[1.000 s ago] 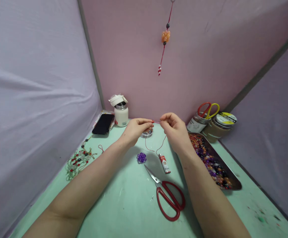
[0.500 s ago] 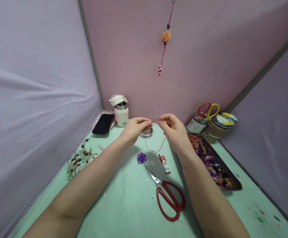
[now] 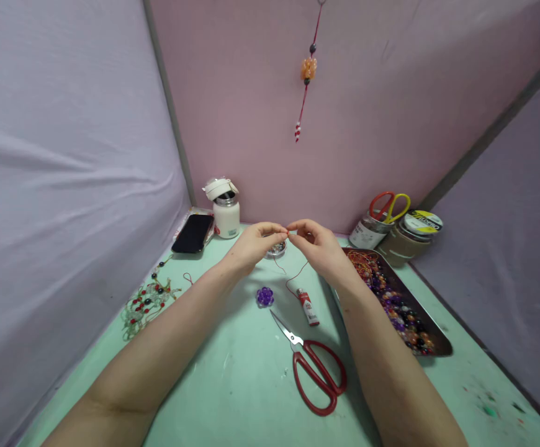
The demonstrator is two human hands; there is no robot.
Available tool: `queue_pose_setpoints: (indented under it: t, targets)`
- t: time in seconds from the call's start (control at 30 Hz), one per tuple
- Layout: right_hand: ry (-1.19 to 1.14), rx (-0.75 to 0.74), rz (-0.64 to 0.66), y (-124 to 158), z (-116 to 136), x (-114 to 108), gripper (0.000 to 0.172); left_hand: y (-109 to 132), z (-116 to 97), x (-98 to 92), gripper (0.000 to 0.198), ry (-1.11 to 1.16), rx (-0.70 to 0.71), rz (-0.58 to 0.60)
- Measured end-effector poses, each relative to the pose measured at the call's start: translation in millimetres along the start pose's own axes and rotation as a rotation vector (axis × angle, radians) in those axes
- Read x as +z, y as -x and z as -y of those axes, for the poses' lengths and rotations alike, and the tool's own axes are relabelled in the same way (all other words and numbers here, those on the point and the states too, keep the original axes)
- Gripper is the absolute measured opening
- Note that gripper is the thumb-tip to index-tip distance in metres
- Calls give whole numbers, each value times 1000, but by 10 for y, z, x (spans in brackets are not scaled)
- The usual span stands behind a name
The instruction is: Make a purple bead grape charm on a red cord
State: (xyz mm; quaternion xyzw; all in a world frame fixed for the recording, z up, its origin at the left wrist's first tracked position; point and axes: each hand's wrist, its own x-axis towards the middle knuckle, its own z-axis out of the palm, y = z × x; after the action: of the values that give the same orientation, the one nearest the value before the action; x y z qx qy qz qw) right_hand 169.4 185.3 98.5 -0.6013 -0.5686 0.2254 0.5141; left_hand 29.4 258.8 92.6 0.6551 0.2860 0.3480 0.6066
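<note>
My left hand point(image 3: 263, 241) and my right hand point(image 3: 314, 242) meet fingertip to fingertip above the far middle of the table. Both pinch a thin red cord point(image 3: 293, 279), whose ends hang down and trail toward a red and white lighter point(image 3: 308, 307). Between the fingertips a speck of red shows, too small to make out. Behind my left fingers sits a small round clear box point(image 3: 277, 249), partly hidden. A purple bead ball point(image 3: 265, 297) lies below my hands, with red-handled scissors point(image 3: 314, 366) nearer to me.
On the right stand a tray of beads point(image 3: 403, 310), a jar with scissors point(image 3: 370, 231) and a lidded jar point(image 3: 409, 239). A phone point(image 3: 193, 233), white bottle point(image 3: 226, 217) and strung beads point(image 3: 149, 301) are at left. A beaded pendant point(image 3: 308, 68) hangs against the back wall.
My right hand has moved left, so the gap between the hands has closed and the fingertips now meet. The stretch of red cord between them is no longer visible.
</note>
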Motion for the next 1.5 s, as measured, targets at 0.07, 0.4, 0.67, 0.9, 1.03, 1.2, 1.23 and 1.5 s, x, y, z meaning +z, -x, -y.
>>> queue_pose_setpoints:
  t: [0.07, 0.4, 0.67, 0.9, 1.03, 1.2, 1.23, 1.5]
  targets:
    - [24, -4, 14, -1, -3, 0, 20, -5, 8, -5, 20, -17, 5, 8]
    - [101, -6, -10, -15, -22, 21, 17, 43, -70, 20, 17, -152, 20, -75]
    - [146, -36, -31, 6, 19, -16, 16, -9, -15, -27, 13, -595, 237, -217]
    - [171, -21, -44, -2, 27, -19, 21, -4, -19, -19, 13, -628, 250, -256]
    - [222, -16, -20, -1, -17, 4, 22, 0, -7, -20, 13, -625, 251, -248]
    - [269, -19, -22, -6, -27, 26, 17, -1, 1, -9, 13, -635, 251, -241]
    - [279, -23, -28, -8, -24, 26, 15, -4, 2, -11, 13, -636, 251, -242]
    - [583, -197, -365, 15, 9, 1, 8, -45, 20, -69, 12, -654, 219, -243]
